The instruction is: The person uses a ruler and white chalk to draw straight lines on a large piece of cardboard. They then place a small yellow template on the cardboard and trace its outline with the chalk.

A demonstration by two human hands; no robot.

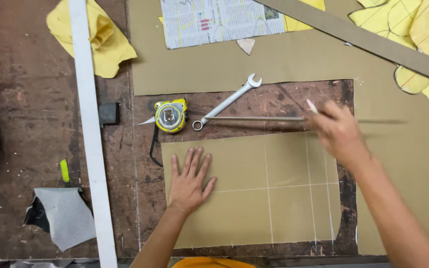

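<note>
1. A dark, scarred wooden worktop (31, 114) carries everything.
2. A large tan sheet (294, 64) with a rectangular cut-out lies across its right part.
3. In the cut-out lie a smaller chalk-lined tan panel (254, 198), a yellow tape measure (170, 115) and a spanner (228, 101).
4. To the left lie a long white strip (91, 144), yellow cloth (100, 42) and a grey scrap (68, 216).

1. The left hand (188, 179) lies flat, palm down, fingers spread and pointing away from the person, near the bench's front edge.
2. Its forearm runs back to that front edge.
3. The right hand (337, 130) is blurred, fingers closed, its forearm slanting to the front right corner.
</note>
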